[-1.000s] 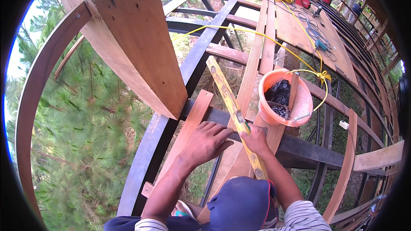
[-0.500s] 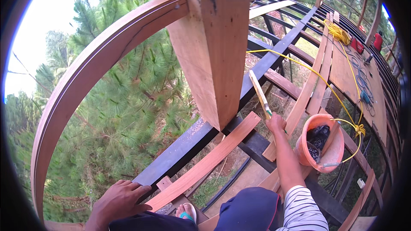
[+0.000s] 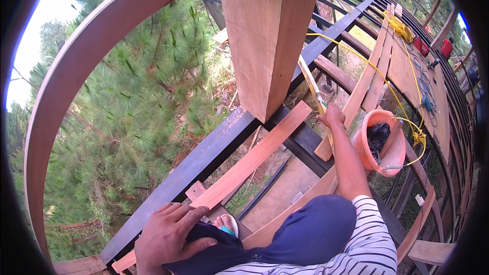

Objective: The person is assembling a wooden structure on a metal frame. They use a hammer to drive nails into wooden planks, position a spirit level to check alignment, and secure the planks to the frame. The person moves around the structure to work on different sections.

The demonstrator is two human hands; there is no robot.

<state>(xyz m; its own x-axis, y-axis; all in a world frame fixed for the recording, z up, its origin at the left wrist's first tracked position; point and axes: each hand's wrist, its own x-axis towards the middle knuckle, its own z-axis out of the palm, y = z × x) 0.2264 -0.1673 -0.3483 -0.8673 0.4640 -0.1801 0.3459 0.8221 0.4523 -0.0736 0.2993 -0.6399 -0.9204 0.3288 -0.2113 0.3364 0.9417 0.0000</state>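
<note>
My right hand (image 3: 333, 117) is closed round a long, slim, pale stick-like piece (image 3: 311, 84) with a green patch near the grip. It slants up beside the thick wooden post (image 3: 265, 46), and its lower end shows under my fist. My left hand (image 3: 170, 237) rests on my bent left knee, fingers loosely stretched and nothing visible in them. Just beyond the fingertips, a reddish wooden plank (image 3: 254, 159) slants across the dark beams. An orange bucket (image 3: 362, 150) hangs right of my right forearm, with a black plastic bag (image 3: 378, 136) and a piece of wood inside.
A dark beam (image 3: 188, 173) runs along the left edge, with trees and a drop beyond it. The curved-looking wooden rail (image 3: 66, 66) meets the post. Yellow rope (image 3: 371, 77) crosses to the bucket. Boards (image 3: 430, 102) at right carry cords and a red tool (image 3: 420, 46).
My view has shifted, so the post and bucket sit differently in it. My left hand has come right, onto my knee. More of the pale stick shows below my right fist.
</note>
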